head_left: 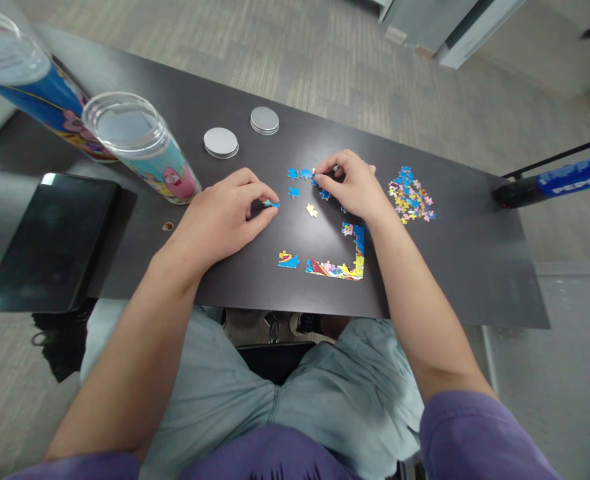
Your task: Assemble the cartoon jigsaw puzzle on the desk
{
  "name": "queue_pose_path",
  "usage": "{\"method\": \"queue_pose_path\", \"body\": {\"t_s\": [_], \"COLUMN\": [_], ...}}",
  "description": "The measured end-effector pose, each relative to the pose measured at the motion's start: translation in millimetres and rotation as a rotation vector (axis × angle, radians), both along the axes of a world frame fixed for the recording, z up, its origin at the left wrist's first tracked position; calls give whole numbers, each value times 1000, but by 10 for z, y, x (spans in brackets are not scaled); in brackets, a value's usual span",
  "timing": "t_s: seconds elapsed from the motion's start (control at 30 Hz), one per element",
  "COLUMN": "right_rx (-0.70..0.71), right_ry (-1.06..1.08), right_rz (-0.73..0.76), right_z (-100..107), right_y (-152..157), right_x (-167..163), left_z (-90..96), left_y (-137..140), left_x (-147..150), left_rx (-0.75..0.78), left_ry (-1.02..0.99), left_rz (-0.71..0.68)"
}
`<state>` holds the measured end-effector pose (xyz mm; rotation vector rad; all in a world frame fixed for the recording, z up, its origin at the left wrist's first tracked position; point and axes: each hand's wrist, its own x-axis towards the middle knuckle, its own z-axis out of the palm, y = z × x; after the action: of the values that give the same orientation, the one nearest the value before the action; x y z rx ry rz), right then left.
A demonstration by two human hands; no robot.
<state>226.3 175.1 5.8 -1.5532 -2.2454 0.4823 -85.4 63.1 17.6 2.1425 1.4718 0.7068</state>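
My left hand (229, 217) pinches a small blue puzzle piece (271, 204) between thumb and fingertips, just above the table. Across from it, my right hand (347, 180) has thumb and forefinger closed on another puzzle piece (315, 180), mostly hidden by the fingers. Several loose blue pieces (293, 192) lie between the hands, with a pale yellow piece (311, 211) below them. Nearer my body is a joined corner section (335, 270) of the puzzle, its right side partly by my right forearm. A separate red, yellow and blue section (288, 260) lies to its left.
A pile of mixed puzzle pieces (411, 195) lies to the right. Two silver lids (221, 142) rest at the back. On the left stand a clear-topped canister (142, 147), a larger canister (39, 87) and a black tablet (52, 243). A Pepsi-labelled cylinder (569, 179) is at the right.
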Motion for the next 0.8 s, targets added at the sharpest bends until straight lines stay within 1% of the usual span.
{"method": "queue_pose_path", "body": {"t_s": [0.1, 0.17, 0.3, 0.47, 0.57, 0.7, 0.8], "right_rx": [49, 56, -7, -113, -134, -176, -260], "right_ry": [44, 55, 90, 215, 271, 375, 432], "right_rz": [11, 20, 63, 140, 178, 218, 273], "right_z": [-56, -78, -61, -37, -28, 72, 216], "right_y": [45, 77, 90, 59, 52, -48, -224], "right_x": [69, 108, 123, 53, 2, -91, -193], "left_z": [19, 27, 28, 30, 43, 80, 130], "left_y": [-3, -3, -5, -18, -20, -14, -24], "left_x": [3, 4, 10, 28, 32, 38, 44], "left_rx": [-6, -10, -5, 1, -13, -15, -32], "left_ry": [-17, -34, -50, -22, -26, -78, -134], "left_rz": [1, 2, 2, 12, 9, 3, 18]}}
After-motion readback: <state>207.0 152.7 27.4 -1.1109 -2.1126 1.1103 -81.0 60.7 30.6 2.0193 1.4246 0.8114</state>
